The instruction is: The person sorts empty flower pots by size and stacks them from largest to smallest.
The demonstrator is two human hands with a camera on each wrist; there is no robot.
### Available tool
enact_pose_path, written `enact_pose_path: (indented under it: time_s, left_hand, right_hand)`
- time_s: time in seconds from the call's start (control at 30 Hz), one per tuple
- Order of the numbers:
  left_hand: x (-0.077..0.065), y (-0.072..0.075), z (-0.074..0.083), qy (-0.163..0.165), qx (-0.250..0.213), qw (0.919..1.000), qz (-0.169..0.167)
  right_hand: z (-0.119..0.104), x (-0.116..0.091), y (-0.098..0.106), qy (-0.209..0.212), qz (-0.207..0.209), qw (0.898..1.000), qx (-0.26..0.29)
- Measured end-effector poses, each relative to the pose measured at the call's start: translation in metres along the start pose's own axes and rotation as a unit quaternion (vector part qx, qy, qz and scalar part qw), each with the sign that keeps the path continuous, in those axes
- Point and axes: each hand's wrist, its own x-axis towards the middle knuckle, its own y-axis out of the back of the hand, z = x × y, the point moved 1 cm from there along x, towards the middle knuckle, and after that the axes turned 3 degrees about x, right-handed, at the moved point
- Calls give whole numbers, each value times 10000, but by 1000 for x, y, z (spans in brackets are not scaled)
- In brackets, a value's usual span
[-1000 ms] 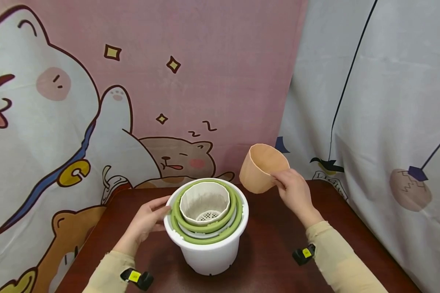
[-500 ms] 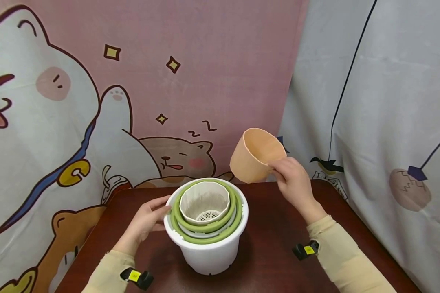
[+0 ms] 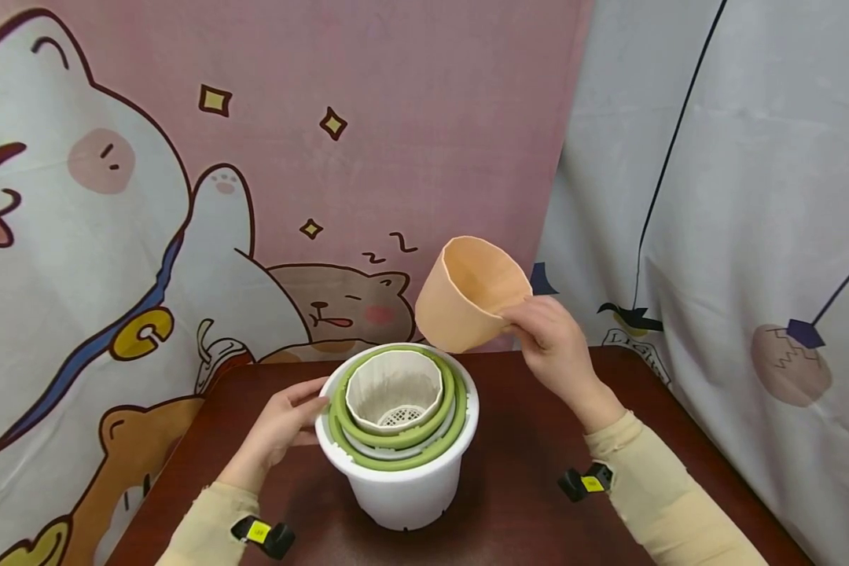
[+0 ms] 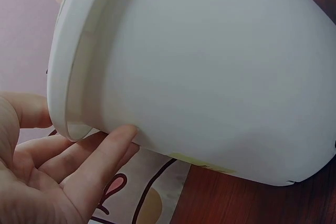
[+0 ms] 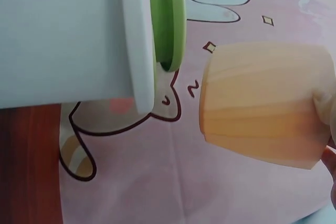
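Observation:
A peach-orange plant pot [image 3: 444,308] is held up tilted, its mouth facing up and to the right. At its rim my right hand [image 3: 555,346] pinches it between thumb and fingers. Just below and left stands a large white plant pot [image 3: 405,499] with smaller ones nested inside. Green rims [image 3: 396,462] show within it, and the innermost is an off-white pot [image 3: 391,385] with a perforated bottom. My left hand [image 3: 279,424] grips the large pot's left rim; in the left wrist view its fingers [image 4: 113,148] lie under the rim. The orange pot's underside nears the stack's far rim.
All this stands on a dark reddish-brown table [image 3: 531,487]. Close behind it hangs a pink cloth [image 3: 431,118] with cartoon animals, and a pale cloth [image 3: 736,196] hangs along the right side.
My right hand has carried the orange pot up and to the left, toward the nested pots. My left hand and the white pot have stayed put.

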Motion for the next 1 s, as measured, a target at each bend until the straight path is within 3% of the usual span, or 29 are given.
enact_pose_path:
  time_s: [0.13,0.73,1.0]
  left_hand:
    - [0,0,-1,-5,-41,10000,-24]
    - [0,0,-1,-5,-47,10000,0]
    - [0,-1,0,46,-2,10000,36]
  right_hand:
    - [-6,4,-3,74,-117,9997,198]
    - [-32,17,-26,1197,-589,9868,917]
    - [-39,18,-33,1319,-1208,9787,1011]
